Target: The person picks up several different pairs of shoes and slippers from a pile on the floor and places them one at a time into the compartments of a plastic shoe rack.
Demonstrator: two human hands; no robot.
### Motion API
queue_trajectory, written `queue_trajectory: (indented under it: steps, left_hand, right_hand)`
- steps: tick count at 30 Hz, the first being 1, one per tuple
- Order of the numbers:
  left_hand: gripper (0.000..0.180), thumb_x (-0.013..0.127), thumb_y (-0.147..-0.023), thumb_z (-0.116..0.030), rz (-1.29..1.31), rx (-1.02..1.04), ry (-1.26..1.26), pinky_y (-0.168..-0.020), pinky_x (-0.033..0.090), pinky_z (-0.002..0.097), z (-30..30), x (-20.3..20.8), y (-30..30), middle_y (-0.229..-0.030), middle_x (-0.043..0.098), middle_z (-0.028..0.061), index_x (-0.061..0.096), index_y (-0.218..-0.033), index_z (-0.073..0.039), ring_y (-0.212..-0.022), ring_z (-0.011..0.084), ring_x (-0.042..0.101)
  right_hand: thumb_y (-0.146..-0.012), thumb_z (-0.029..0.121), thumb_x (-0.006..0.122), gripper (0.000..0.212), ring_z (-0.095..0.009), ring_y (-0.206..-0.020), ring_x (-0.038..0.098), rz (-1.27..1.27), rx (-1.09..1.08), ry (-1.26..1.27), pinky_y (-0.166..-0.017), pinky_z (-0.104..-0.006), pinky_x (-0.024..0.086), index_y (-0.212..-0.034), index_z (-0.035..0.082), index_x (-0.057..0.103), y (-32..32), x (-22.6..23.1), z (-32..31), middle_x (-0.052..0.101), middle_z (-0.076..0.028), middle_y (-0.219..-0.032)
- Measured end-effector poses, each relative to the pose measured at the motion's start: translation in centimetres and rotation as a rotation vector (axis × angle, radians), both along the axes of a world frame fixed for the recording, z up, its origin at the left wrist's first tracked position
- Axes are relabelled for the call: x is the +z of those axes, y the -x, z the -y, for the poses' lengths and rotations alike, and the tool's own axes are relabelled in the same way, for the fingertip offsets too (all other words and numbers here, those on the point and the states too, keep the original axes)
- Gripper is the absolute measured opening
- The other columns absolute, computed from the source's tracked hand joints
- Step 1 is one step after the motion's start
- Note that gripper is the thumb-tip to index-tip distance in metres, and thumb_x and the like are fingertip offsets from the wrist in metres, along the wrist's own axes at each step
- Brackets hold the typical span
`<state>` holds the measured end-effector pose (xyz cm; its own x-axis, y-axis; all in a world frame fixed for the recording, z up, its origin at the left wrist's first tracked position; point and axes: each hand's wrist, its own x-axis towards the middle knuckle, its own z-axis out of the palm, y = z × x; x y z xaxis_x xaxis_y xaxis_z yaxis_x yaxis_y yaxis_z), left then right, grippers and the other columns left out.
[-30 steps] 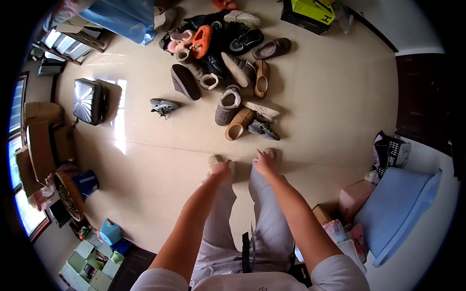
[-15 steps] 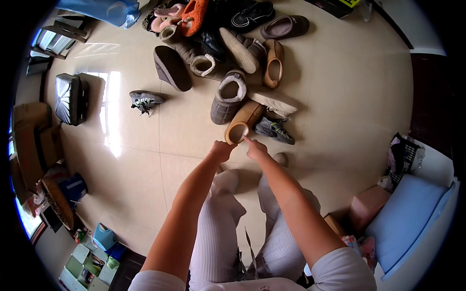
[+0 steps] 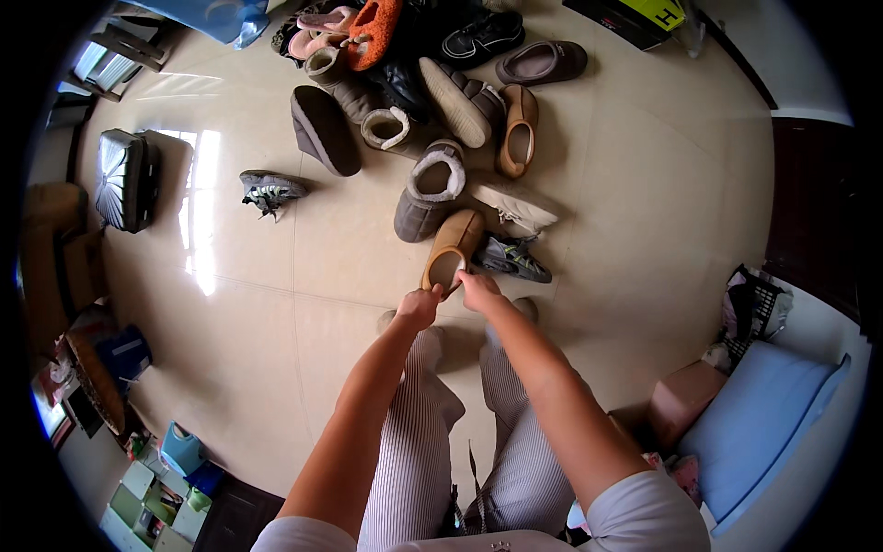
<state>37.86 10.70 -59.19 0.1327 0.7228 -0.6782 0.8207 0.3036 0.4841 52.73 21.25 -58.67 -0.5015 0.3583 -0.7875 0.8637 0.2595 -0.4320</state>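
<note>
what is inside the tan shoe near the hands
Through the opening of the tan shoe, near the left hand and right hand, only a pale lining shows. The toe inside is hidden under the upper.

The glossy beige tiled floor [image 3: 359, 239] bears a hard-shell case [image 3: 129, 179] at left, 1 grey sneaker [image 3: 272, 189] nearer the middle, and a shoe heap [image 3: 402, 87] far centre.
</note>
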Motion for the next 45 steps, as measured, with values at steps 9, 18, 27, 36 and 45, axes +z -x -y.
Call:
queue_trajectory:
  steps: [9,18,27,36,45]
  left_hand:
    - [0.024,0.048,-0.082,-0.02,-0.006,0.184,0.158,-0.072,0.048,0.0469,1.9,16.2,-1.3,-0.086,0.064,0.02,0.052,-0.101,-0.006,-0.083,0.0365,0.062]
    - [0.029,0.059,-0.077,-0.034,-0.025,0.061,0.246,-0.071,0.05,0.0426,1.8,33.9,-2.7,-0.09,0.066,0.0121,0.062,-0.092,-0.009,-0.086,0.0303,0.064]
    - [0.049,0.063,-0.071,-0.054,0.066,-0.017,0.31,-0.071,0.051,0.0397,0.1,47.1,-3.8,-0.09,0.066,0.0106,0.064,-0.099,-0.014,-0.085,0.0274,0.064]
    - [0.06,0.058,-0.07,-0.067,-0.1,-0.107,0.093,-0.071,0.049,0.0417,2.3,51.4,-5.3,-0.086,0.067,0.0131,0.066,-0.087,-0.011,-0.085,0.0313,0.063]
    - [0.04,0.059,-0.076,-0.052,-0.214,-0.055,-0.154,-0.067,0.05,0.0434,0.4,57.3,-8.9,-0.08,0.067,0.0124,0.067,-0.09,-0.015,-0.077,0.0319,0.064]
  right_hand:
    - [-0.07,0.005,0.06,0.02,-0.033,-0.084,0.061,-0.166,0.02,-0.159,-0.072,-0.0422,0.047,-0.089,0.011,0.059,-0.8,12.2,3.5,0.064,-0.013,-0.087]
    - [-0.076,0.017,0.056,0.01,-0.029,-0.076,0.064,-0.195,0.124,-0.183,-0.065,-0.0408,0.049,-0.077,0.013,0.065,-3.1,29.1,4.9,0.066,-0.012,-0.078]
    - [-0.071,0.021,0.061,0.007,-0.025,-0.069,0.065,-0.194,-0.006,-0.287,-0.06,-0.0385,0.048,-0.072,0.017,0.066,-6.5,42.9,4.2,0.066,-0.006,-0.073]
    - [-0.072,0.017,0.062,0.008,-0.029,-0.076,0.063,-0.324,-0.175,-0.398,-0.066,-0.0404,0.049,-0.077,0.011,0.065,-7.4,50.9,6.3,0.065,-0.012,-0.077]
    - [-0.067,0.024,0.068,0.069,-0.036,-0.103,0.057,-0.381,-0.825,-0.047,-0.086,-0.042,0.047,-0.127,0.006,0.037,-8.6,53.6,11.1,0.059,-0.021,-0.109]
